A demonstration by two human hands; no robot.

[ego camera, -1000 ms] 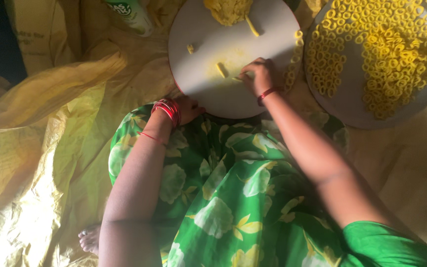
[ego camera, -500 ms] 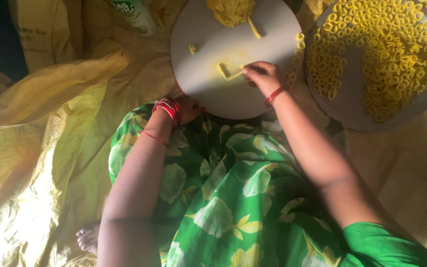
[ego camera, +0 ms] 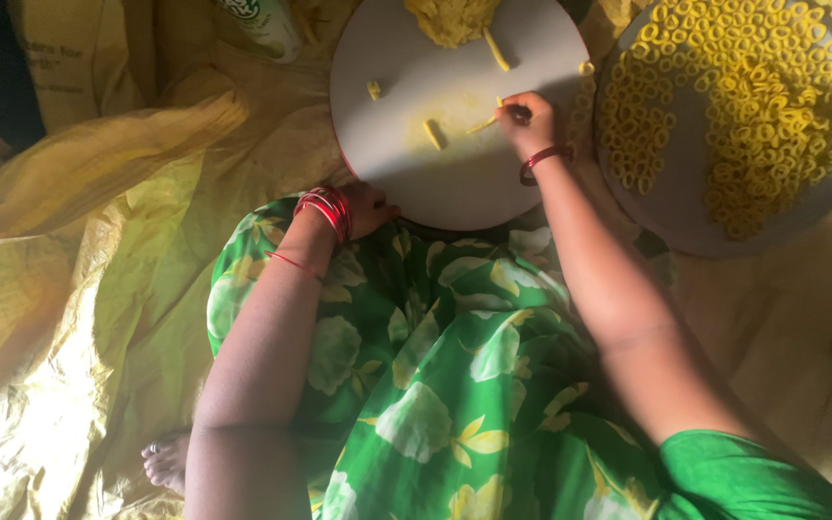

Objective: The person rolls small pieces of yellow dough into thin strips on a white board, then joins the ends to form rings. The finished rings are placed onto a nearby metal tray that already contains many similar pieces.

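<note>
right hand (ego camera: 529,120) | shifted right across round board (ego camera: 406,77), now pinching thin dough strip (ego camera: 481,125) | left hand (ego camera: 363,207) | unmoved, pressed on board's near rim | short dough piece (ego camera: 431,134) left lying mid-board | dough lump (ego camera: 453,19) at far edge | tray of dough rings (ego camera: 724,106) beside, right

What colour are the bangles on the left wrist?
Red, a stack of bangles beside the round board; the head view shows them.

I am reaching my right hand (ego camera: 530,120) onto the round board (ego camera: 455,183), fingertips pinching together, while my left hand (ego camera: 363,207) is resting against its near edge.
</note>
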